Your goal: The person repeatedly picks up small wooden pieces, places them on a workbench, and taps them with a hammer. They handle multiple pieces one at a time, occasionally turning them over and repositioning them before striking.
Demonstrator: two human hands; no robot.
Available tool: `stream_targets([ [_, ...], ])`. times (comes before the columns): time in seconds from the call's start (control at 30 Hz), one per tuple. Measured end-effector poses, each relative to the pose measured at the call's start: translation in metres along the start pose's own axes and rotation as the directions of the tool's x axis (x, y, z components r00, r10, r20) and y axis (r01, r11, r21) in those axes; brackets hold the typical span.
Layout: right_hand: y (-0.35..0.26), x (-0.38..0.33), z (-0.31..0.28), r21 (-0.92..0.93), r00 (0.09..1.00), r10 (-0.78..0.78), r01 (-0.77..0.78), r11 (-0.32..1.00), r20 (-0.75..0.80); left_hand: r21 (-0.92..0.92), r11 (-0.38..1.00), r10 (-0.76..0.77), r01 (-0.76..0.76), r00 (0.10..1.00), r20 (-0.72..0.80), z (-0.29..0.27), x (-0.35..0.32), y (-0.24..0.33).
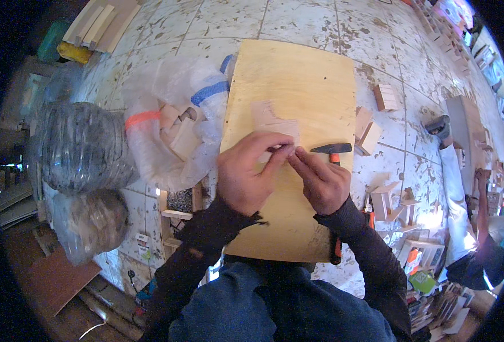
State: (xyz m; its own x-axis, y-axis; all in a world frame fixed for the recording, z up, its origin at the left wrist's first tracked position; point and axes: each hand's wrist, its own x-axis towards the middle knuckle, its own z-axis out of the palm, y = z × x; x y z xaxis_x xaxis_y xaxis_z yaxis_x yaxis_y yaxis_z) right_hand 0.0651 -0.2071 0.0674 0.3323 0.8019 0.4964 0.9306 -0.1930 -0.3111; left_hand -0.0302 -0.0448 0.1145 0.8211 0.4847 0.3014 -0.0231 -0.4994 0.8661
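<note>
Over the yellow wooden board [280, 228] in front of me, my two hands meet at the fingertips. My left hand [249, 171] is closed in a pinch of thumb and forefinger. Thumb and fingers are also pressed together on my right hand [323, 179]. Whatever is between the fingertips is too small to make out. Just beyond them a pale wooden piece [266, 114] with a curved cutout lies flat on the board. A hammer [331, 149] lies along the board's right side, its orange and black handle partly hidden beneath my right hand and forearm.
Left of the board sits an opened white sack [149, 162] of wood pieces. A wooden tray [176, 214] with small dark metal bits stands nearer. Plastic-wrapped bundles [86, 148] line the far left. Small wooden assemblies [384, 202] stand at right, where another person [474, 256] sits.
</note>
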Motion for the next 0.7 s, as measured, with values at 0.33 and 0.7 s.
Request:
stream_targets([
  [0.33, 0.005, -0.012, 0.0, 0.119, 0.989, 0.114, -0.103, 0.988, -0.095, 0.035, 0.999, -0.032, 0.03, 0.997, 0.076, 0.018, -0.002, -0.017],
  [0.7, -0.017, -0.089, -0.027, -0.442, 0.488, 0.85, -0.729, 0.523, 0.2, 0.116, 0.967, 0.228, -0.226, 0.974, -0.005, 0.026, -0.008, -0.024],
])
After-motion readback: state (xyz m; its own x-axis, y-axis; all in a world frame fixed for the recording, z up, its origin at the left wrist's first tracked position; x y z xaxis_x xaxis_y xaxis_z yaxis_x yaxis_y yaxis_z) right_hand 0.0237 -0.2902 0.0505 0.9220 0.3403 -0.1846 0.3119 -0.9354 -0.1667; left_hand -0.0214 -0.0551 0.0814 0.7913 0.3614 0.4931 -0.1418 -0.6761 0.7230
